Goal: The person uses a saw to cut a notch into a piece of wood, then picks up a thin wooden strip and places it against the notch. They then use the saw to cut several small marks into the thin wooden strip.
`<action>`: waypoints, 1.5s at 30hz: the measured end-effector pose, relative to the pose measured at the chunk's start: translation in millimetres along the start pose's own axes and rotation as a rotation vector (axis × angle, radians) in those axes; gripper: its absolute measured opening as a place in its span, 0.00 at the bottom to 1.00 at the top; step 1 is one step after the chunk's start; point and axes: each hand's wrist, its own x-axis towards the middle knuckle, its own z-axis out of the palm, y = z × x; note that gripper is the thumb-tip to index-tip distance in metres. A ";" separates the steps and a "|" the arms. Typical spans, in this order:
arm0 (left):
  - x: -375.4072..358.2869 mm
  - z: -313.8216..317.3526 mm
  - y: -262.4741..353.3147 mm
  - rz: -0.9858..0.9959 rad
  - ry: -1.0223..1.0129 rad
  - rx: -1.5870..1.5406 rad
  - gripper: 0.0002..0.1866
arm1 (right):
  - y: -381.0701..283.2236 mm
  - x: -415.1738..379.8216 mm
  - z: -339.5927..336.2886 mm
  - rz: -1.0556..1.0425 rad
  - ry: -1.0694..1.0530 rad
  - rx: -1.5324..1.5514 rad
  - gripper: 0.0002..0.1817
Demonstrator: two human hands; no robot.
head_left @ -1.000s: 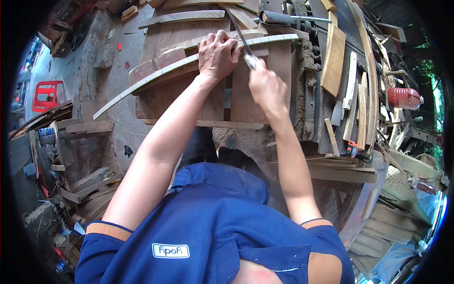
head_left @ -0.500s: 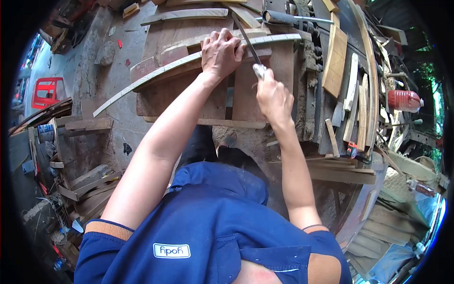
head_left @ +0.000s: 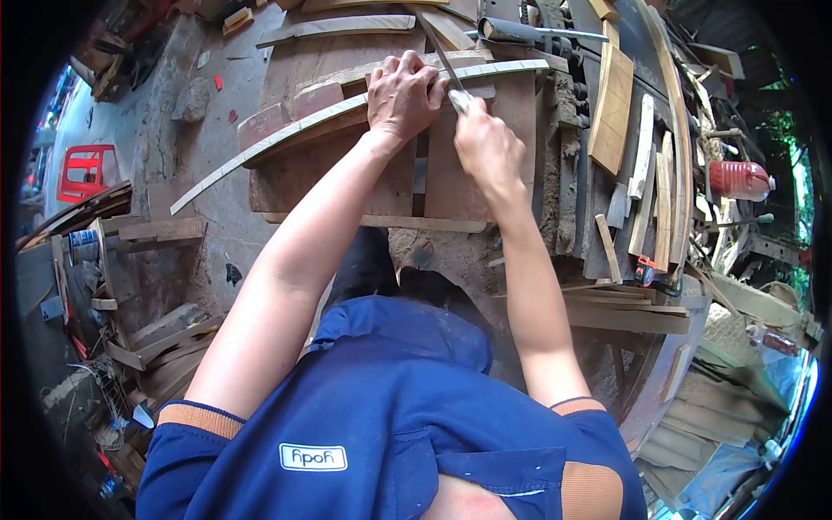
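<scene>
A long, curved wooden strip (head_left: 260, 148) with evenly spaced marks lies across the wooden bench top (head_left: 334, 186). My left hand (head_left: 402, 100) is closed over the strip near its middle, pressing it against the wood pieces under it. Just right of those fingers, a narrow handsaw (head_left: 442, 54) crosses the strip, its blade pointing away from me. My right hand (head_left: 490, 146) is wrapped around the saw's pale handle. Whether the blade has cut into the strip cannot be made out. Reddish-brown wood blocks (head_left: 263, 124) sit beneath and behind the strip.
Another curved wood piece (head_left: 338, 28) lies at the back of the bench. To the right are a dark-headed tool (head_left: 507, 31), a broad wooden board (head_left: 612, 113) and several offcuts. A red-liquid bottle (head_left: 739, 181) and a tape measure (head_left: 645, 270) are farther right. A red plastic chair (head_left: 87, 172) stands left.
My right hand has pushed the saw forward and slightly left, bringing its handle close to the strip. The left hand and the strip stay in nearly the same place.
</scene>
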 end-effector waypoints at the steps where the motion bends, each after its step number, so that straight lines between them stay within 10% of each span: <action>1: 0.0 -1.3 1.1 0.004 0.003 0.001 0.12 | -1.4 3.7 2.7 0.000 0.004 0.002 0.13; 45: -2.8 -5.0 -0.4 0.020 0.004 0.053 0.12 | 6.4 -40.1 -7.8 0.081 -0.089 -0.003 0.14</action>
